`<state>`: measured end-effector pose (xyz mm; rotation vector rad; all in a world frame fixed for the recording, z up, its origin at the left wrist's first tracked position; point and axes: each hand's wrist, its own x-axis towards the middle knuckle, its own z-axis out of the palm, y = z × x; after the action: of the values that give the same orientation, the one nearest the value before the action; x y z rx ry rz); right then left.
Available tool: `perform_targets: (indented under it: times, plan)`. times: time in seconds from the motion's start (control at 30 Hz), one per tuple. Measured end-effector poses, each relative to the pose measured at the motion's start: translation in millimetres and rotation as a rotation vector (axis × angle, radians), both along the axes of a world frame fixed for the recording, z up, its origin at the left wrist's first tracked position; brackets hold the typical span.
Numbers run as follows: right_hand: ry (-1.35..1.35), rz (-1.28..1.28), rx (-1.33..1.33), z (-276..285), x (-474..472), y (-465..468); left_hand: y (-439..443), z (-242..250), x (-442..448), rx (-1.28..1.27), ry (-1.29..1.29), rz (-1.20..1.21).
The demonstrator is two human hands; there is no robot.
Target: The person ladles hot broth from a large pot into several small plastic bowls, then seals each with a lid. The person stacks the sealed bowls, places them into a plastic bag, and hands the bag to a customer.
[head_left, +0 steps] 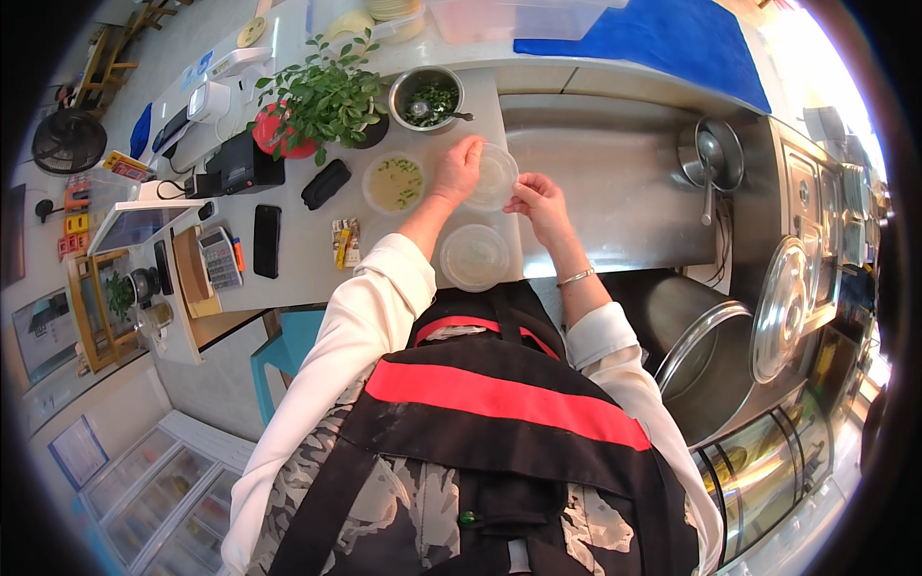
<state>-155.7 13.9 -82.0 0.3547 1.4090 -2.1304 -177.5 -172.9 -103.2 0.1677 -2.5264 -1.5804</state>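
My left hand and my right hand are at opposite sides of a round translucent plastic lid or container, gripping its rim; which of the two it is, I cannot tell. Nearer my body stands another round clear plastic container at the counter's edge. Left of my left hand is a round container of yellowish soup with chopped green herbs on it. Beyond my hands stands a steel pot holding chopped greens and a ladle-like utensil.
A potted plant, black case, smartphone and calculator lie leftward. At right are a steel work surface, a small pot with a ladle, a large open stockpot and an upright metal lid.
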Motion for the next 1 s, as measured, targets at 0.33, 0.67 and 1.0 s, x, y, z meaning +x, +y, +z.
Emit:
perform_targets:
  times: [0.33, 0.67, 1.0]
  plan:
    - [0.012, -0.121, -0.094, 1, 32, -21, 1, -2, 1, 0.009, 0.031, 0.037]
    - [0.081, -0.013, 0.091, 3, -1, -2, 8, -10, 16, -0.113, 0.019, 0.254]
    - [0.107, 0.211, 0.170, 13, -37, 0, -16, 6, -8, 0.165, -0.172, -0.154]
